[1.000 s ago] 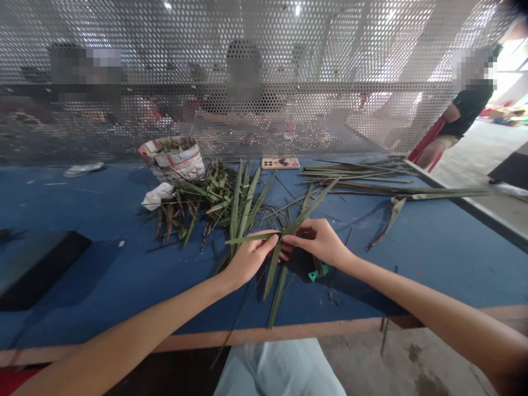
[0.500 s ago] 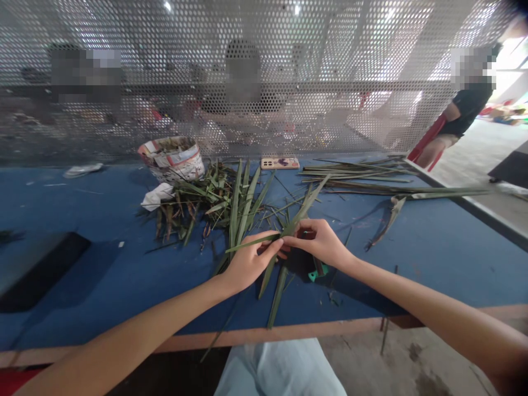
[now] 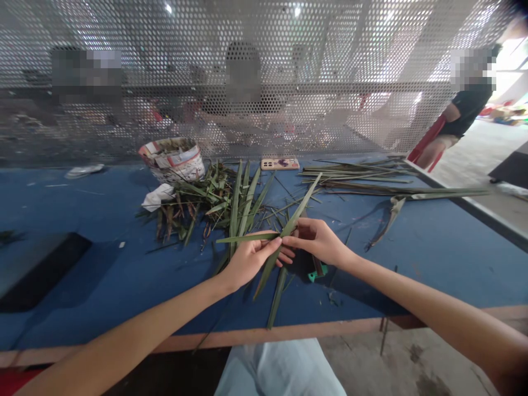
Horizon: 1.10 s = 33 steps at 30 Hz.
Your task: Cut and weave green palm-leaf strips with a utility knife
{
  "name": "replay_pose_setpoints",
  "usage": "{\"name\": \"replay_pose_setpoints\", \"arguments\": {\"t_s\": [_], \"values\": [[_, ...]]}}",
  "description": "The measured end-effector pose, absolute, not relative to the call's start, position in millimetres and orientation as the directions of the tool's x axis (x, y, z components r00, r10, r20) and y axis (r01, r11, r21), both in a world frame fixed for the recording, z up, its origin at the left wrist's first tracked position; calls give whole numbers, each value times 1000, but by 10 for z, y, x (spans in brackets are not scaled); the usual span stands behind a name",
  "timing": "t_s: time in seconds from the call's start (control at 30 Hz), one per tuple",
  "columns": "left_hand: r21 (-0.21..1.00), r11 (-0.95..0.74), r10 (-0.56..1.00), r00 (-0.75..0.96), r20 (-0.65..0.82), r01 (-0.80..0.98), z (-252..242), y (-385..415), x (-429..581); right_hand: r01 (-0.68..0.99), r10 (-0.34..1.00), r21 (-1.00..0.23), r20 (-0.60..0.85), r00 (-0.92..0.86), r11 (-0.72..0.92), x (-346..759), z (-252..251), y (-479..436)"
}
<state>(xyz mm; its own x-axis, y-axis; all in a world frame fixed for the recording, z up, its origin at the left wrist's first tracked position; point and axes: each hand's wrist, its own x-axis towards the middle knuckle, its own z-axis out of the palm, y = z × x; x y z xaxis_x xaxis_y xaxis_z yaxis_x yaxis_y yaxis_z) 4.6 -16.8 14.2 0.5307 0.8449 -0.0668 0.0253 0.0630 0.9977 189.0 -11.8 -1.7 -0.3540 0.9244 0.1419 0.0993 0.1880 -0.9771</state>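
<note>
- The crossing of the leaf strips (image 3: pixel 303 206) is covered by fingertips, so how they join cannot be told; they are held above the worktop (image 3: pixel 433 280), on the near side of the phone (image 3: pixel 280 164).
- A green tool (image 3: pixel 317 274), nearer than the phone and slightly right of it, lies partly hidden under the right hand (image 3: pixel 319 242); its kind is unclear.
- Left of the phone, the contents of the paper-sided tub (image 3: pixel 181 165) are hard to make out.
- Beyond the phone, a perforated screen (image 3: pixel 330 82) blurs the figures behind it.
- Both forearms run out of view, well nearer than the phone.
- The left hand (image 3: pixel 249 261) reaches in with its thumb laid on the strips and fingers curled beneath, its grip closed around them.
- The right hand pinches thumb to forefinger at the crossing, grip nearly closed on the strips; its other fingers are mostly concealed.
</note>
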Motion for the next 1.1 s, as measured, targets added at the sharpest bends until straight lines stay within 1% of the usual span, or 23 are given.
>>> {"name": "replay_pose_setpoints", "arguments": {"t_s": [0.2, 0.37, 0.43, 0.53, 0.63, 0.7, 0.77, 0.93, 1.0, 1.1], "values": [[986, 165, 800, 588, -117, -29, 108, -124, 23, 43, 927, -983, 155, -342, 180, 1895, -3, -106], [954, 283, 745, 649, -157, -94, 108, -87, -6, 55, 934, -986, 129, -332, 156, 1933, 45, -81], [923, 349, 702, 697, -145, -160, 127, -58, -20, 41, 937, -989, 121, -328, 142, 1955, 47, -65], [834, 492, 615, 778, -129, -251, 148, 1, -46, -23, 930, -993, 118, -348, 117, 1979, 38, -47], [764, 605, 536, 825, -181, -225, 131, 48, -74, -94, 903, -988, 149, -403, 121, 1981, 44, -59], [770, 617, 493, 842, -220, -160, 102, 57, -93, -135, 877, -982, 178, -447, 131, 1968, 63, -89], [797, 597, 446, 863, -236, -90, 77, 49, -111, -178, 844, -979, 180, -505, 102, 1950, 87, -128], [821, 570, 335, 906, -258, 23, 63, 25, -137, -207, 763, -978, 112, -637, -29, 1920, 108, -191], [826, 563, 365, 895, -255, 6, 59, 36, -133, -189, 773, -982, 105, -626, -20, 1922, 104, -186], [844, 529, 523, 817, -243, -88, 42, 75, -109, -122, 839, -991, 118, -531, 62, 1939, 115, -163]]}}
